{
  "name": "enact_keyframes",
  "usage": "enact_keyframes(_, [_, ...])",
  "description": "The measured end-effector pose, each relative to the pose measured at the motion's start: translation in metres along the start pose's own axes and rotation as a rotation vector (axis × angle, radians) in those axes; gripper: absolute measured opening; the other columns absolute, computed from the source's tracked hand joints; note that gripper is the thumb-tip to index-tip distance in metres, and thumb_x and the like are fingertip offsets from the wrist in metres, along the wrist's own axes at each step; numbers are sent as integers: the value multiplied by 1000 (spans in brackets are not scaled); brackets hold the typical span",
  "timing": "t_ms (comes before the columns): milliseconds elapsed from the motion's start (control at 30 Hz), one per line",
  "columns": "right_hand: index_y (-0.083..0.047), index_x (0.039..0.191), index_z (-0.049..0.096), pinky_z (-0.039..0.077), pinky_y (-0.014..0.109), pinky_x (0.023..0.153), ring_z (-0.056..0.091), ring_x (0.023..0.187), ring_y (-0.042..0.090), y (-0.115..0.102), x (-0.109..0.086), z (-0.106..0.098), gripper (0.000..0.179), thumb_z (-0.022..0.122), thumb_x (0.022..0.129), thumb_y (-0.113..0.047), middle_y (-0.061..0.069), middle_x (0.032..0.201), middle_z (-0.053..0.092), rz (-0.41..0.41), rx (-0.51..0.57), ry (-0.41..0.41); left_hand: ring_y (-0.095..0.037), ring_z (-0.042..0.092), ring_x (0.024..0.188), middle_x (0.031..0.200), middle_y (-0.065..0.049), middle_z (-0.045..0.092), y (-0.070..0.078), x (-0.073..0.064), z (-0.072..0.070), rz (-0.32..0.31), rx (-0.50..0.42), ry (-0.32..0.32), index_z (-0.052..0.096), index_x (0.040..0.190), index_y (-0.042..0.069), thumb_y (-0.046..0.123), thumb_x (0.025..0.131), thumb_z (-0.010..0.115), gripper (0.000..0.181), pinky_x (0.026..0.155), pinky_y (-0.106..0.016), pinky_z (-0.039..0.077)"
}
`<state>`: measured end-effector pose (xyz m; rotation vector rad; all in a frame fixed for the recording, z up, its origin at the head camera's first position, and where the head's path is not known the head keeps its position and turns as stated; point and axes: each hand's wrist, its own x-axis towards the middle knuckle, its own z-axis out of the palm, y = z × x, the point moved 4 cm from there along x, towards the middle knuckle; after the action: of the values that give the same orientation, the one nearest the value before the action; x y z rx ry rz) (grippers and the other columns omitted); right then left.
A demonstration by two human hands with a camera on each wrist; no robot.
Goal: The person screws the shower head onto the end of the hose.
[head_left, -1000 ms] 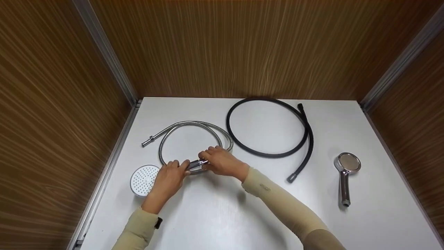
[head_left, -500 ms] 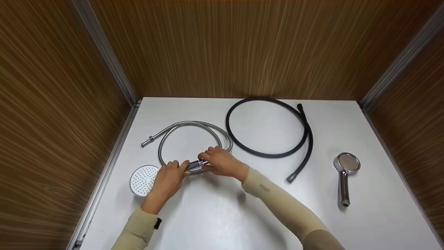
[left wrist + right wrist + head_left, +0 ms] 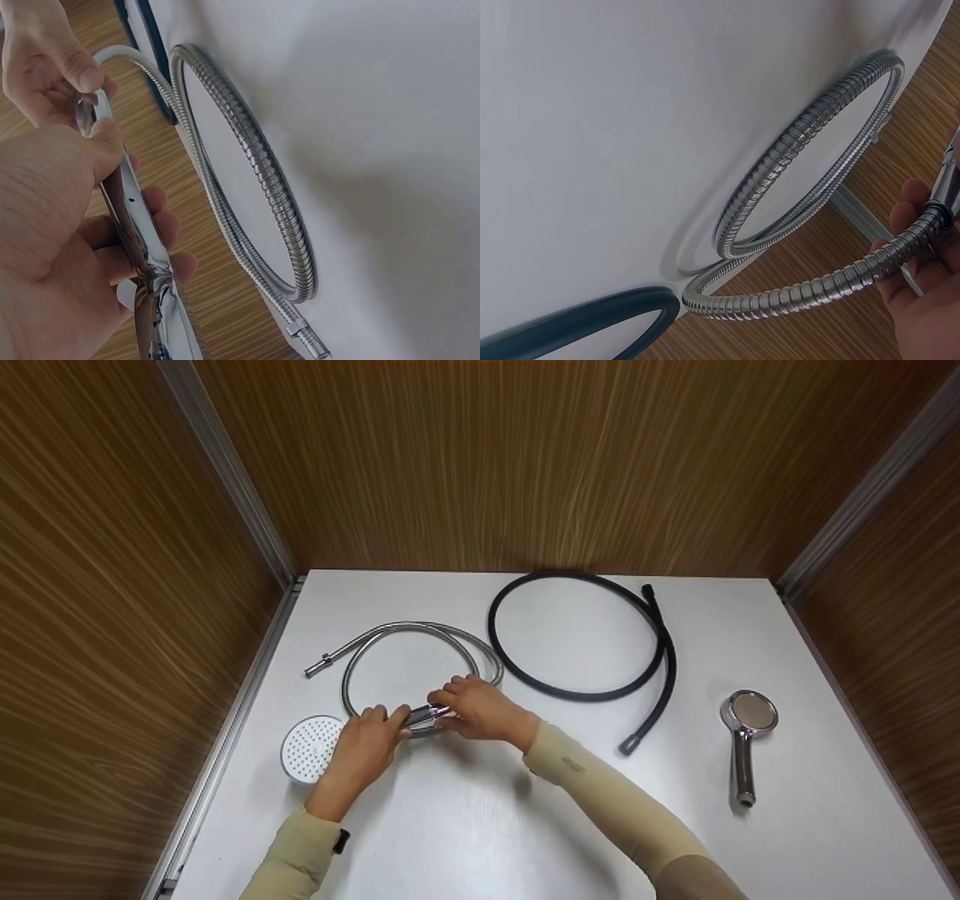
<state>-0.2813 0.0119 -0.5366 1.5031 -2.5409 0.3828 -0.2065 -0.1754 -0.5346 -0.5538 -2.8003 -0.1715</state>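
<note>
My left hand (image 3: 365, 746) grips the chrome handle (image 3: 133, 210) of a shower head whose round white face (image 3: 309, 750) points up at the left. At the handle's lower end, my right hand (image 3: 480, 709) pinches the end fitting of a ribbed metal shower hose (image 3: 802, 298). In the right wrist view the hose runs out of those fingers and loops on the table. Handle and fitting meet in line between the two hands; fingers cover part of the joint, so I cannot tell how far they are screwed together. The hose's other end (image 3: 319, 664) lies at the left.
A black shower hose (image 3: 585, 696) lies coiled at the back centre, close to the metal one. On the right rests a second chrome hand shower (image 3: 744, 757). The white table (image 3: 465, 840) is bordered by wood-grain panels (image 3: 525, 465) at the back and sides.
The right thumb and fingers shift slightly at the joint. Both arms, the shower head and the hoses stay in practically the same places.
</note>
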Motion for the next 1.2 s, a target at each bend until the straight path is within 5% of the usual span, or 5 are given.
enact_keyframes(600, [-13, 125, 63, 55, 39, 86, 67, 94, 22, 1, 0, 1, 31, 71, 101, -32, 3, 101, 73, 5, 25, 22, -30, 61, 70, 81, -14, 61, 1, -1, -1, 28, 51, 54, 65, 124, 10, 29, 98, 73, 33, 61, -43, 50])
enact_keyframes(1200, [-13, 122, 62, 54, 39, 86, 67, 94, 23, -1, 0, 2, 34, 75, 98, -32, 3, 101, 74, 4, 9, 30, -32, 62, 72, 83, -15, 61, 0, -1, 1, 13, 30, 15, 63, 126, 10, 29, 100, 70, 33, 64, -45, 52])
